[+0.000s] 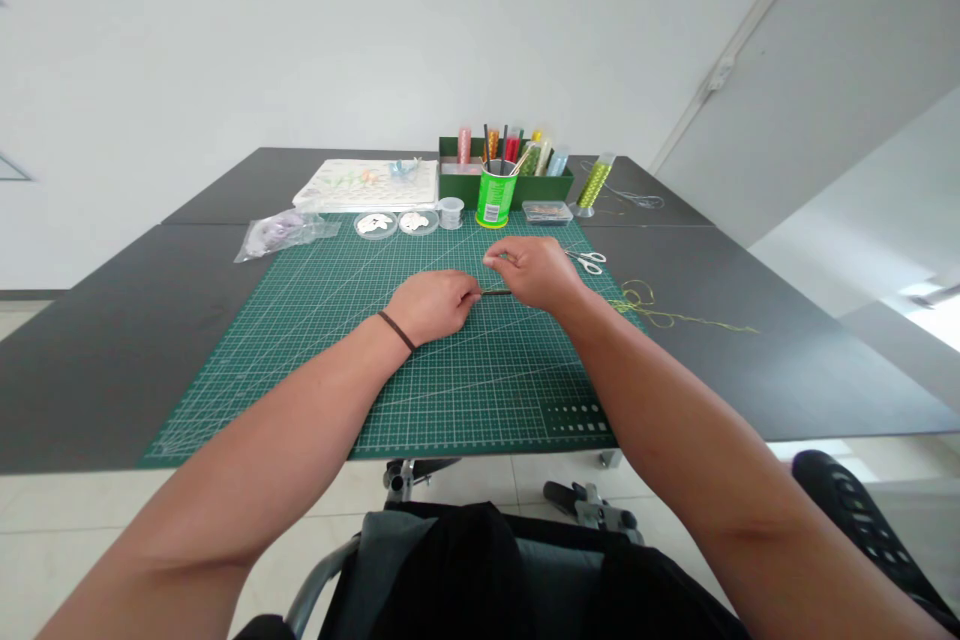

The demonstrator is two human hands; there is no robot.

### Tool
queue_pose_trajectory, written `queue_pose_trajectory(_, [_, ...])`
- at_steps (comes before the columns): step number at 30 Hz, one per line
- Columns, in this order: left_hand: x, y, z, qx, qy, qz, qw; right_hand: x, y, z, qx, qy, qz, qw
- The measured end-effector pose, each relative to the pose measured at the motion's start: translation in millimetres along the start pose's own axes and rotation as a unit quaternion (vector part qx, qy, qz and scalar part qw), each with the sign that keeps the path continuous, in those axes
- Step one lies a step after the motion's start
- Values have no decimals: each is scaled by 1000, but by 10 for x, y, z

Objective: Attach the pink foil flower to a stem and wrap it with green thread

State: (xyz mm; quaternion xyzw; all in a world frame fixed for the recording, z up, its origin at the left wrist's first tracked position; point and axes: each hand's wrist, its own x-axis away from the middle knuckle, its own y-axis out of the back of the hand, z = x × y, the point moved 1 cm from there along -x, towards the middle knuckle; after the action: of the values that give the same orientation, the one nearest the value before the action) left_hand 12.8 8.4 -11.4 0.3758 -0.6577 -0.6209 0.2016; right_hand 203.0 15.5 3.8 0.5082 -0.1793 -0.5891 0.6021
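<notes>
My left hand rests on the green cutting mat, its fingers curled and pinched on one end of a thin dark stick. My right hand is closed around the stick's other end, with its fingertips pinched above it. The two hands nearly meet at the middle of the mat. A dark band circles my left wrist.
Behind the hands stand a green cup of sticks, a dark green organizer with bead tubes, two small dishes, a clear bag, a white board, scissors and loose yellow-green thread. The black table's front edge is close to me.
</notes>
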Motion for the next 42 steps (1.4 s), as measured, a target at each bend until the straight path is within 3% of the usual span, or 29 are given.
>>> queue_pose_trajectory(5, [16, 26, -25, -36, -28, 11, 999, -29, 46, 4, -5, -41, 30, 999])
queue_pose_trajectory(11, [37, 24, -27, -34, -112, 18, 993, -51, 127, -31, -40, -87, 116, 989])
queue_pose_trajectory(18, [83, 2, 13, 7, -168, -75, 983, -61, 87, -178, -175, -111, 170, 963])
queue_pose_trajectory(23, [102, 19, 46, 36, -176, -153, 972, -66, 20, -293, -306, -115, 191, 925])
queue_pose_trajectory(28, [109, 28, 55, 77, -150, -205, 964, -56, -78, -393, -427, -154, 242, 858])
queue_pose_trajectory(31, [104, 32, 46, 142, -141, -229, 952, -52, -136, -400, -468, -154, 251, 833])
queue_pose_trajectory(35, [56, 0, 63, 294, -45, -248, 922, -45, -155, -358, -505, -140, 241, 817])
queue_pose_trajectory(38, [-12, -63, 105, 433, 43, -242, 867, -43, -136, -317, -517, -126, 229, 815])
queue_pose_trajectory(42, [-95, -127, 153, 550, 96, -254, 790, -40, -122, -254, -505, -118, 202, 831])
